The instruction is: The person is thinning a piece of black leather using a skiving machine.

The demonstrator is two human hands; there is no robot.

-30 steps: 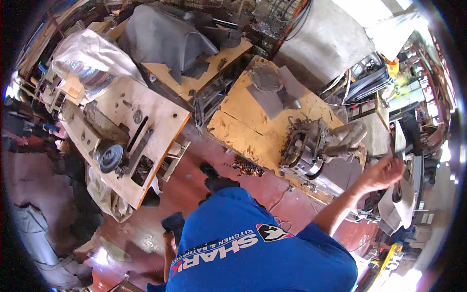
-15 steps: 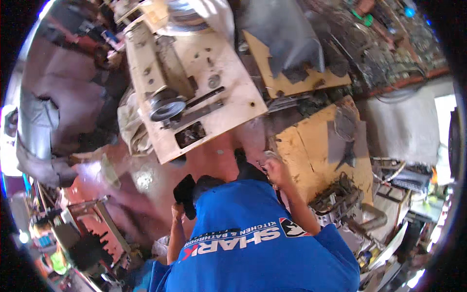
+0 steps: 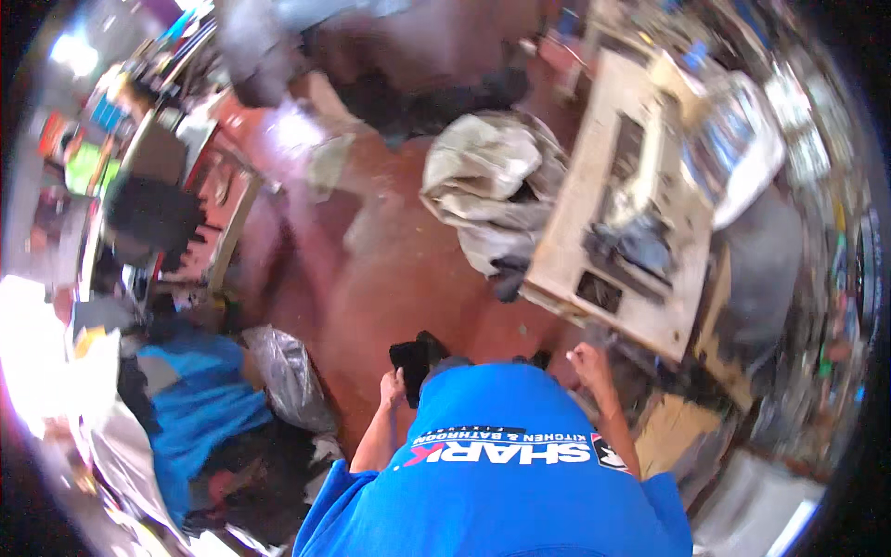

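Observation:
My left hand point(image 3: 393, 386) is closed on a black, flat piece point(image 3: 415, 364) that hangs at my left side; I cannot tell its material. My right hand point(image 3: 587, 362) is raised at my right, fingers curled together, near the front edge of a wooden sewing machine table point(image 3: 566, 232). Whether something small is in that hand does not show. A cream sewing machine point(image 3: 642, 172) is on the table, blurred.
A crumpled off-white cloth point(image 3: 483, 172) lies on the red-brown floor point(image 3: 390, 251) beside the table. At the left are a clear plastic bag point(image 3: 290, 376), blue cloth point(image 3: 209, 399) and a low wooden stand point(image 3: 227, 223). A tan board point(image 3: 682, 432) sits at my right.
My view has swung left, so the table now appears farther right, and more floor and the plastic bag show. The black piece is still in my left hand.

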